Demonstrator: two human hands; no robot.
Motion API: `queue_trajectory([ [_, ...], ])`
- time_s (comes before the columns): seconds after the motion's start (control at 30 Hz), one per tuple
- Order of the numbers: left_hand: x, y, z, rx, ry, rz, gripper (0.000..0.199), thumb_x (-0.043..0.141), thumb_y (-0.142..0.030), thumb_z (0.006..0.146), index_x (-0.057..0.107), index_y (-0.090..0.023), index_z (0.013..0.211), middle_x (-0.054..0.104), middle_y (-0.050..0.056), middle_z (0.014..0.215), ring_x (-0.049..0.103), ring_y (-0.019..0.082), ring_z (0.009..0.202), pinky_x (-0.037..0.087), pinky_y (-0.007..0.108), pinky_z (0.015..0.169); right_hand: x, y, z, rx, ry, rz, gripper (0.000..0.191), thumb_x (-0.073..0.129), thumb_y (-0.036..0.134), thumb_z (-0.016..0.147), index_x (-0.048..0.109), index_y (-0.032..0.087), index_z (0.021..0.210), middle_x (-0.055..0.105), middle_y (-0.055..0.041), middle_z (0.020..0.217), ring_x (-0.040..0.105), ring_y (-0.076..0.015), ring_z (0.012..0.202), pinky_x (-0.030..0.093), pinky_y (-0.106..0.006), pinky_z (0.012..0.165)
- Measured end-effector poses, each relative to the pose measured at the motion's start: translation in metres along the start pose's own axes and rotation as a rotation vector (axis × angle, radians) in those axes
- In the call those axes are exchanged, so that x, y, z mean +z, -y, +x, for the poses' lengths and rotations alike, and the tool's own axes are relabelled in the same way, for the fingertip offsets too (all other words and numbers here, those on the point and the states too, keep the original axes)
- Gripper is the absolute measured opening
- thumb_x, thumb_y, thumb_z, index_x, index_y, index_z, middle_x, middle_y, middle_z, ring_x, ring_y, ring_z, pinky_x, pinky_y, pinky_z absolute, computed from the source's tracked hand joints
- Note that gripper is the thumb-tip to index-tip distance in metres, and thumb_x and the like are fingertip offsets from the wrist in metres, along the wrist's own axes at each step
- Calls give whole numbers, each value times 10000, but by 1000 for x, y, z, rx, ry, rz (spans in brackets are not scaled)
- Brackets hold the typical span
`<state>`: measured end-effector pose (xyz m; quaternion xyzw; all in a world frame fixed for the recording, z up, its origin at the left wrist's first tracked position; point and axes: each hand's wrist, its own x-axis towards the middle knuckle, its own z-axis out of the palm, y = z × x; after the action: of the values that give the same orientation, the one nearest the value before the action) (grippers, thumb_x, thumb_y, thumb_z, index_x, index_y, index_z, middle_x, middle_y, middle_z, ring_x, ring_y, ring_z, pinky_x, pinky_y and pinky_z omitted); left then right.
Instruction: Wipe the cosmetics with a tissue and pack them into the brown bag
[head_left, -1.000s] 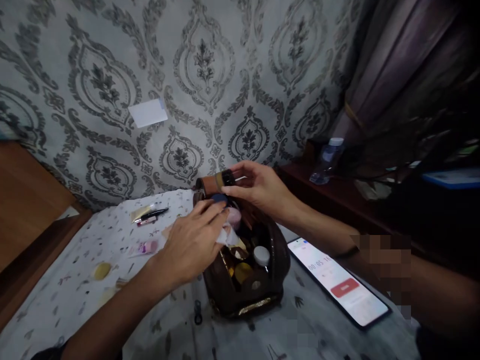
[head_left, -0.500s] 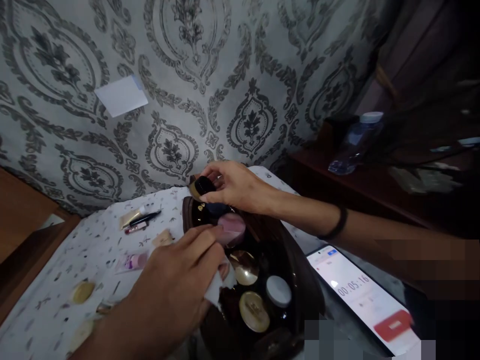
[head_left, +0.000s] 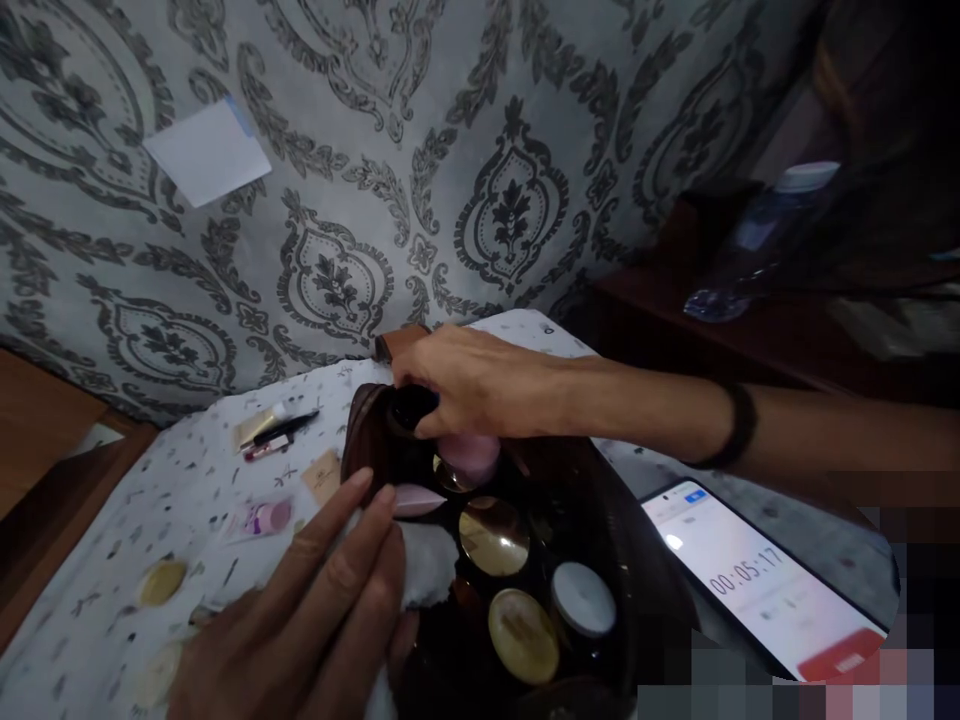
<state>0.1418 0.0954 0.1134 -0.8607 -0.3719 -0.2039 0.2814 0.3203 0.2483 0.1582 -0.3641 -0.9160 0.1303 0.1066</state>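
My right hand [head_left: 472, 385] reaches to the far end of a dark brown bag [head_left: 364, 425]. Its fingers close round a dark round jar [head_left: 412, 408] at the bag's opening. A crumpled white tissue [head_left: 427, 565] is held under my left hand [head_left: 322, 600], whose fingers point forward over the bag's left edge. Inside the bag, near the hands, are a pink-lidded container [head_left: 469, 458], a pale pink tube [head_left: 416, 500], a shiny gold lid [head_left: 493, 537], a cream-gold lid [head_left: 523, 635] and a white lid [head_left: 583, 598].
On the patterned white cloth [head_left: 247, 480] lie a pink tube [head_left: 262, 518], a black pencil-like item [head_left: 285, 430], a beige packet [head_left: 322, 478] and a gold round lid [head_left: 163, 582]. A phone [head_left: 765, 580] showing a timer lies right. A clear bottle [head_left: 757, 245] stands behind it.
My right hand has lowered the dark jar into the far end of the bag. My left hand has drawn back toward me, its fingers straighter, with the tissue. The view has shifted slightly.
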Motion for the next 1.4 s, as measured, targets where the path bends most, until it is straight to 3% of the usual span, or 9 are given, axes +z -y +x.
queue_trajectory([
  [0.1, -1, 0, 0, -10, 11, -14, 272, 458, -106, 969, 628, -132, 1180, 684, 74, 1283, 602, 221, 1262, 608, 259, 906, 5, 4, 2, -35, 44, -40, 242, 763, 249, 743, 709, 180, 969, 678, -19, 833, 602, -163, 745, 354, -249, 602],
  [0.27, -3, 4, -5, -17, 140, -58, 313, 460, -148, 967, 599, -142, 1247, 625, 110, 1370, 557, 278, 1311, 654, 296, 795, 17, 14, 11, -162, 133, -103, 132, 714, 186, 785, 710, 129, 904, 695, -66, 797, 622, -186, 734, 364, -270, 581],
  [0.53, -6, 7, 1, 10, 177, -101, 316, 427, -124, 963, 598, -126, 1229, 606, 124, 1392, 517, 268, 1350, 626, 306, 888, 42, 9, 15, -362, 75, -282, 147, 556, 103, 878, 702, 98, 862, 702, -159, 946, 603, -284, 986, 445, -347, 755],
  [0.7, -7, 6, 4, 26, 173, -66, 281, 410, -126, 968, 598, -122, 1177, 607, 134, 1388, 530, 249, 1340, 610, 300, 918, 14, 9, 7, -281, 132, -246, 129, 601, 43, 837, 717, 72, 884, 711, -129, 922, 615, -210, 853, 425, -299, 711],
  [0.9, -8, 4, 5, 11, 156, -44, 275, 399, -130, 962, 577, -140, 1172, 629, 133, 1360, 571, 238, 1300, 632, 307, 862, -12, 2, -31, -204, -63, 11, 208, 550, 84, 881, 725, 158, 794, 658, -16, 713, 564, -142, 687, 367, -272, 668],
  [1.07, -5, 0, 12, -21, 128, -38, 272, 374, -165, 975, 582, -160, 1150, 642, 140, 1339, 615, 241, 1248, 634, 337, 857, -6, 2, -59, -225, -81, 147, 211, 557, 148, 893, 700, 161, 739, 629, 6, 660, 516, -117, 598, 320, -266, 606],
  [1.2, -2, -1, 19, -126, 193, -122, 265, 372, -208, 989, 603, -187, 1120, 593, 115, 1407, 613, 242, 1251, 592, 397, 956, 5, 2, -61, -235, -101, 166, 166, 598, 225, 903, 710, 162, 799, 660, -6, 708, 553, -132, 644, 333, -264, 624],
  [1.3, -2, 1, 21, -193, 240, -237, 251, 393, -235, 997, 605, -200, 1126, 552, 102, 1451, 594, 237, 1271, 546, 419, 1024, 7, 5, -60, -195, -92, 128, 178, 593, 163, 883, 690, 173, 734, 673, -12, 719, 580, -148, 695, 344, -267, 658],
  [1.4, -4, 3, 17, -304, 152, -369, 232, 399, -234, 1005, 605, -212, 1110, 532, 93, 1469, 543, 217, 1324, 510, 369, 1055, 5, 9, -61, -98, -71, 22, 210, 581, 124, 860, 671, 171, 676, 677, -38, 712, 594, -173, 727, 337, -277, 659],
])
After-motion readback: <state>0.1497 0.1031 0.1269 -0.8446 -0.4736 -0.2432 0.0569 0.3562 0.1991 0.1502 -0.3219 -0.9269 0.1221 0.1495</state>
